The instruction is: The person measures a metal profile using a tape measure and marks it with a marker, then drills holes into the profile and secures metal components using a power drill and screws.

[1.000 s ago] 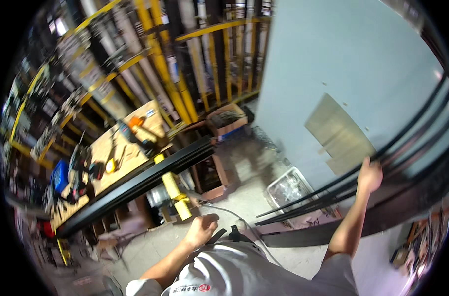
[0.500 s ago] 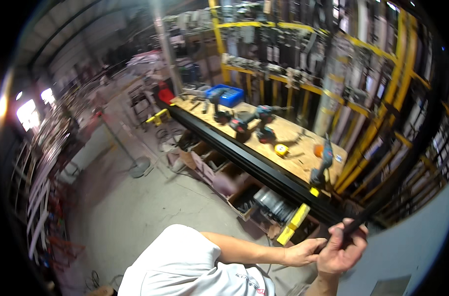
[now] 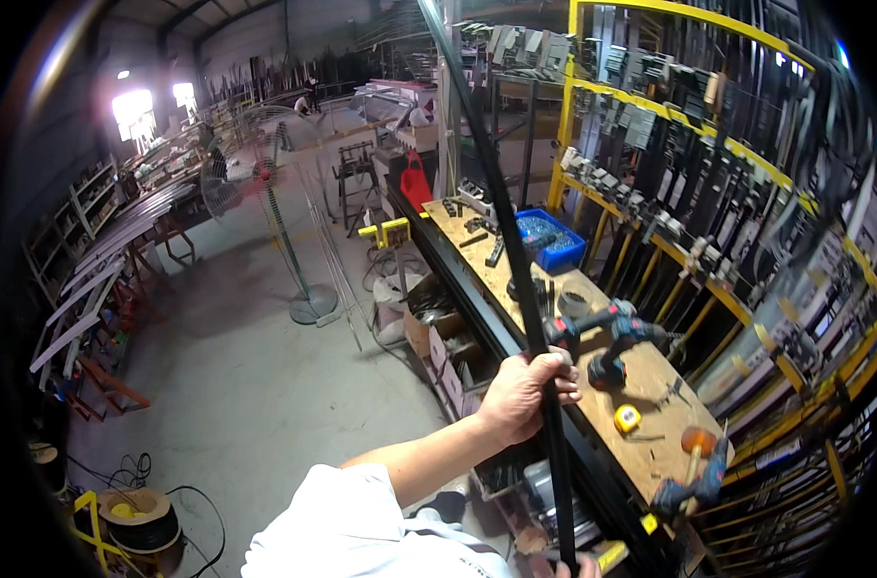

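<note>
Long, slim black bar [image 3: 518, 270] in curled fingers [image 3: 567, 387]

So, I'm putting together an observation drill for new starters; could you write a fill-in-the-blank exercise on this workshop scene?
1. The left hand grips a long bar whose colour is ____.
2. The bin on the workbench is coloured ____.
3. The tape measure on the workbench has a ____ case.
4. In the picture, the standing fan is to the ____ of the workbench.

Missing words: black; blue; yellow; left.
</note>
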Demonstrator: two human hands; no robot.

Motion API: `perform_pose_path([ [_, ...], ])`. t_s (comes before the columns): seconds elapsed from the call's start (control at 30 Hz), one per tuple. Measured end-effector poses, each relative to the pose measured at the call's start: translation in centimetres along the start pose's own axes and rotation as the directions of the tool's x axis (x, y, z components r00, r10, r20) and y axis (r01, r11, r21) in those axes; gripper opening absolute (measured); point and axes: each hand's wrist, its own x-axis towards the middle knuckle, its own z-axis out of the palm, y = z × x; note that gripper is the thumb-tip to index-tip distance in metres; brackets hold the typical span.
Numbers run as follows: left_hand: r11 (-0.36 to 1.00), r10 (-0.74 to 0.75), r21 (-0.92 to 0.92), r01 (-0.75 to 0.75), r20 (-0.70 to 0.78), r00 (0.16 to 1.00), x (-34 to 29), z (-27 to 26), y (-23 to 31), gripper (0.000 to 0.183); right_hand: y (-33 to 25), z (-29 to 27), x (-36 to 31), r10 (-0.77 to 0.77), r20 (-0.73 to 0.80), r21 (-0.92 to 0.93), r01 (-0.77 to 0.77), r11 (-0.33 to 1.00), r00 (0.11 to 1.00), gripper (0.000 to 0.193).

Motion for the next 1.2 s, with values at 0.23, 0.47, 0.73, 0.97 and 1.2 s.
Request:
perform_pose_path([
  [0.23,0.985,-0.061,-0.172,-0.001,-0.357,0.932,16.2,-13.5,0.7,0.018,6.0,1.7,2.6,-0.202,-0.035,-0.520,0.155,0.840,0.979,0.035],
  [0.47,0.887,-0.193,0.302,0.350,-0.447,0.874,21.4,-22.1,-3.5,0.031,4.7,0.7,8.6,0.012,0.071,-0.603,0.034,0.797,0.997,0.031],
  [0.73,0.430,0.074,0.773,0.466,-0.544,0.836,28.5,-28.7,-2.0,0.050,6.7,-0.9,12.8,-0.032,0.078,-0.653,0.075,0.754,0.996,0.032],
  [0.97,0.123,0.126,0.812,0.570,-0.583,0.803,31.8,-29.1,1.0,0.056,9.0,1.3,16.5,-0.095,0.063,-0.587,0.114,0.802,0.993,0.030],
  [1.2,-0.066,0.126,0.774,0.630,-0.620,0.775,32.0,-27.3,3.7,0.053,8.0,3.5,17.8,-0.059,0.057,-0.547,0.081,0.833,0.997,0.029],
])
